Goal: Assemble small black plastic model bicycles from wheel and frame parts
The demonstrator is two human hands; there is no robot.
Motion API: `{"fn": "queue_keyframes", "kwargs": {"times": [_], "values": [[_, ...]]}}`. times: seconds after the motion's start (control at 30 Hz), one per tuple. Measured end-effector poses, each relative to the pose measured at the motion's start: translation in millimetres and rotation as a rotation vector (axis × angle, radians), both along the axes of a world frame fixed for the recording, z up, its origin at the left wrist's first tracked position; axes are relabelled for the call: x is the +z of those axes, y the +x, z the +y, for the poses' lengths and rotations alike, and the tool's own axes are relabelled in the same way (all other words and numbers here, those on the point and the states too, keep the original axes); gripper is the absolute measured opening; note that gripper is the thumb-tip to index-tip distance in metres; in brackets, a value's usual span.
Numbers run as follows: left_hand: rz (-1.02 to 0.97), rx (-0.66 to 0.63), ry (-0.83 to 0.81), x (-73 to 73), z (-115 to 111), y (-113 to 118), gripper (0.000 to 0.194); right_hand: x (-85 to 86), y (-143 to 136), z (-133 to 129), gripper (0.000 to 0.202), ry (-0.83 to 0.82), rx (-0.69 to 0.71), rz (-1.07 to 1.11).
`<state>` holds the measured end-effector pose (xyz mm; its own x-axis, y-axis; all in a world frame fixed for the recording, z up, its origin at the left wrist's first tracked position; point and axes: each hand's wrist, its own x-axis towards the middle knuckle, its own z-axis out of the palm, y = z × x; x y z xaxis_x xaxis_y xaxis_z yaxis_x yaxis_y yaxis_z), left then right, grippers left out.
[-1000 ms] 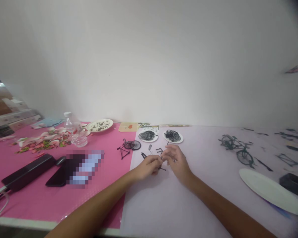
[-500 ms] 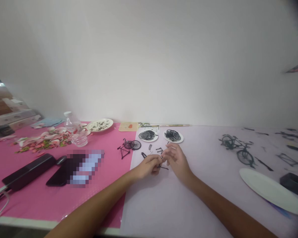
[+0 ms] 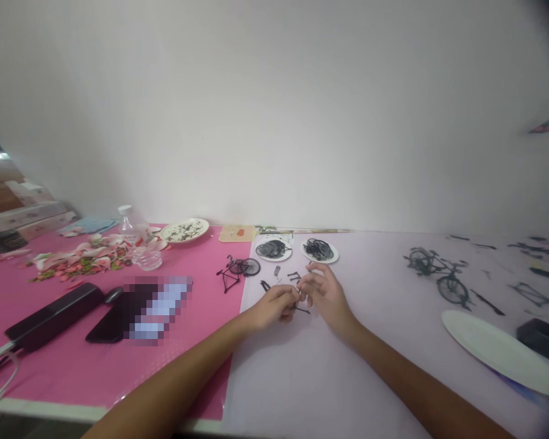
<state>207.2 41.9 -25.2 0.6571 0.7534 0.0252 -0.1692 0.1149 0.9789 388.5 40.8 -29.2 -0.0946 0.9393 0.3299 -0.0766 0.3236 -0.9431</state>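
Over the pale sheet, my left hand is closed, thumb and forefinger pinched on something too small to make out. Fingertips of my right hand meet it there, also pinched, with the other fingers curled above. A thin black rod-like part shows just below the hands; whether it is held or lying down I cannot tell. Small black bicycle parts lie just behind my fingers. To the left rests a partly built model bicycle with its wheels and a black frame.
Two white plates of black model wheels and parts stand behind my hands. A model bicycle and a white oval plate are at right. On the pink mat lie a phone, a black case and a plastic bottle.
Both hands stay nearly in the same place, fingertips still together. Only a very slight shift of the view is visible.
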Motion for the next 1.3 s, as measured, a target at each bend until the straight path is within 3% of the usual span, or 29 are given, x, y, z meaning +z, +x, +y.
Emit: {"fn": "queue_keyframes", "kwargs": {"times": [0.67, 1.3], "values": [[0.006, -0.005, 0.015, 0.7, 0.1, -1.2, 0.026, 0.6, 3.4, -5.4, 0.022, 0.176, -0.079, -0.227], [-0.009, -0.003, 0.011, -1.1, 1.0, -0.9, 0.020, 8.5, -3.8, -8.6, 0.047, -0.007, -0.032, -0.068]]}}
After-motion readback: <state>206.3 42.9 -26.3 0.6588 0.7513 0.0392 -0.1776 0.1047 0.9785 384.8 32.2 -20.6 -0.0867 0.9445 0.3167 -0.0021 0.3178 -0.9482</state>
